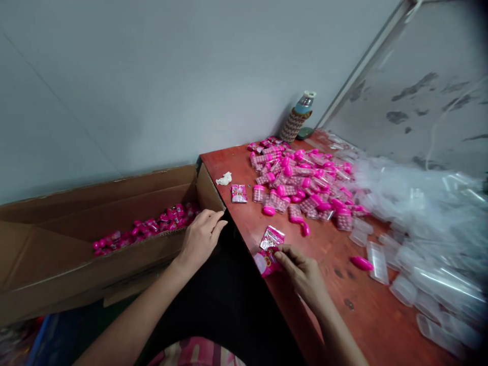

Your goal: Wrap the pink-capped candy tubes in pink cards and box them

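Observation:
My left hand [202, 235] hangs over the near edge of the cardboard box [95, 269], fingers slightly bent, thumb and forefinger apart, nothing between them. At the edge of the red table, my right hand [303, 272] pinches a pink printed packet [270, 263] between thumb and fingers. Just beyond it lies another pink and silver packet [273, 236]. Farther back is a small stack of pink packets [239, 193]. Many clear containers with pink caps and pink balls [293, 190] are heaped mid-table. Wrapped pink containers [152, 227] lie inside the box.
On the right of the table [328, 279], clear empty containers [438, 274] are piled high. A loose pink cap [362, 263] lies near them. A bottle in a woven sleeve [295, 121] leans at the wall. White crumpled tissue [224, 178] rests by the table's left edge.

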`<state>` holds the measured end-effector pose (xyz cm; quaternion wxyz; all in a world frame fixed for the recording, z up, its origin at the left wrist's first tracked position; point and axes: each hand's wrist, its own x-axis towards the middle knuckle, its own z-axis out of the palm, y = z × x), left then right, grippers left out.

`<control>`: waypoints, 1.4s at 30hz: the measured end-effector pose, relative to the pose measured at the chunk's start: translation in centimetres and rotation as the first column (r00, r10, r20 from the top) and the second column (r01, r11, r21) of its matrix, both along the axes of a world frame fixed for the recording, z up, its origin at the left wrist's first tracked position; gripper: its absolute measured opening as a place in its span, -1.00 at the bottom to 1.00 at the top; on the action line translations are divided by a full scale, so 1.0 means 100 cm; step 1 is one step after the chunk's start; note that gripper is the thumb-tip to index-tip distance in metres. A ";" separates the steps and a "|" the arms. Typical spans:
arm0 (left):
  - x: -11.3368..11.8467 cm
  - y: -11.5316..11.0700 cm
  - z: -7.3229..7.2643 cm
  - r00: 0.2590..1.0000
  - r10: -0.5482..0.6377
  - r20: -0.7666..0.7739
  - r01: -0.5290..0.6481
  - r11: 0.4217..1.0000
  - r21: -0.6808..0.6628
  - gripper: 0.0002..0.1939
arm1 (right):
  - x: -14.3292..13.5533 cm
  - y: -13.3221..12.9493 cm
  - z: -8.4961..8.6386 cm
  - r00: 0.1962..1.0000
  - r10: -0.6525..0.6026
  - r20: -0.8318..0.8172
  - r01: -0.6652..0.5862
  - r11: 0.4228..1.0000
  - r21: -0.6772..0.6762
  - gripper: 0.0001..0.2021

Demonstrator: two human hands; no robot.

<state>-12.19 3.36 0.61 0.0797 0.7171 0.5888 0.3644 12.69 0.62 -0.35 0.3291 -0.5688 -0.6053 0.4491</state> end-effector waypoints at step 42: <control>0.118 -0.032 -0.014 0.596 0.089 0.798 0.770 0.218 -0.600 -0.75 | 0.052 -0.008 0.026 0.950 0.263 -0.171 -0.285 0.952 -0.116 -0.77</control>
